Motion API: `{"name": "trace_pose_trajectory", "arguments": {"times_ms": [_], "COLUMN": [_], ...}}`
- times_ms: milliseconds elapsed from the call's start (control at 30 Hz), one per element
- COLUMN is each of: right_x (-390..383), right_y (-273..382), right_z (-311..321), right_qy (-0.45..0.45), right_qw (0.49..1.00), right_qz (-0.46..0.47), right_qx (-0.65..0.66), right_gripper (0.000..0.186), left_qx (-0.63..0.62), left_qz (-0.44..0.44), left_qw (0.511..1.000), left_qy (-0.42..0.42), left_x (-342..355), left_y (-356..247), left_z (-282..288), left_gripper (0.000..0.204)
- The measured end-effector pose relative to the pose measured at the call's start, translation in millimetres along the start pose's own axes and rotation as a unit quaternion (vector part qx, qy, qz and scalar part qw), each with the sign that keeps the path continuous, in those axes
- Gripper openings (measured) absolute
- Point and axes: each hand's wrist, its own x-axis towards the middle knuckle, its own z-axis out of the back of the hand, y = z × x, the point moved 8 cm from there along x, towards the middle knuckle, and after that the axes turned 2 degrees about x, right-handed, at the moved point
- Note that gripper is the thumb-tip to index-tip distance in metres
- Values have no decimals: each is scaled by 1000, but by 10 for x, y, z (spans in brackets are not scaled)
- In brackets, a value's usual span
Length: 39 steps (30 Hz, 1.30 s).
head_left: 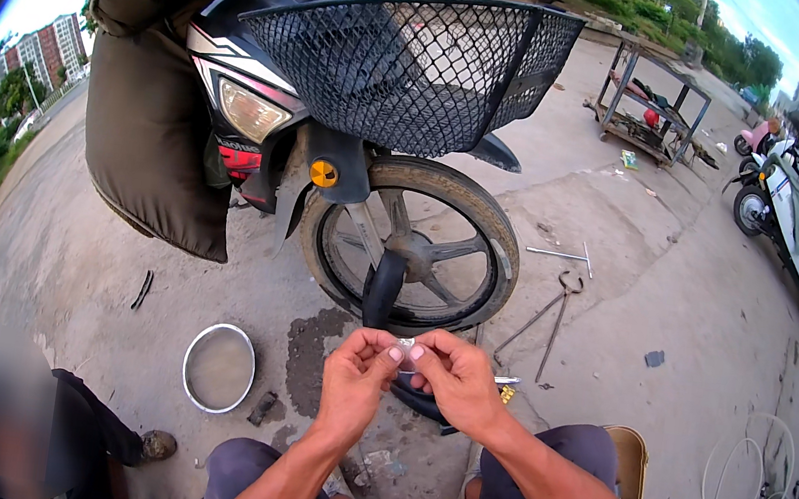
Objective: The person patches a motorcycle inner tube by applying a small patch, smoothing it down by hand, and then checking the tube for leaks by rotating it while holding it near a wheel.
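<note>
My left hand (361, 374) and my right hand (459, 379) meet in front of the motorbike's front wheel (505, 253). Both are closed, thumbs and fingertips pinching a small shiny whitish piece (406, 343) between them; its exact kind is too small to tell. A black inner tube (383, 288) hangs out at the wheel just beyond my fingers. More black tube shows below my hands, partly hidden by them. Beside my right wrist lies a small yellow item (507, 393), close to a slim silvery tool (505, 380).
A round metal basin of murky water (219, 368) stands left, by a dark cylindrical piece (263, 408). Tongs (559, 306) and a T-handled wrench (565, 255) lie right of the wheel. The bike's mesh basket (413, 70) overhangs it. Another person's shoe (157, 448) is at lower left.
</note>
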Motion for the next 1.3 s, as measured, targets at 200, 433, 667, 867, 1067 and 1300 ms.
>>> {"name": "trace_pose_trajectory", "arguments": {"times_ms": [200,433,667,867,1067,1300], "right_x": [-20,47,62,124,109,61], "right_y": [85,256,230,152,139,142], "right_z": [-9,10,147,157,78,43], "right_qy": [1,32,40,54,74,78], "right_qw": [1000,999,998,996,993,994], "right_qz": [-7,-1,-2,-32,-28,-27], "right_qx": [5,28,42,68,86,77], "right_gripper": [20,19,21,21,22,25], "left_qx": [-23,-31,-1,-12,-14,-20], "left_qz": [14,1,5,-1,-28,-21], "left_qw": [1000,999,1000,1000,999,1000], "left_qy": [-7,-16,7,-1,-13,-2], "left_x": [-21,-13,-22,-9,-9,-10], "left_y": [-11,-24,25,-1,-35,-2], "left_z": [-14,22,-98,-90,-84,-96], "left_gripper": [8,10,10,10,14,14]}}
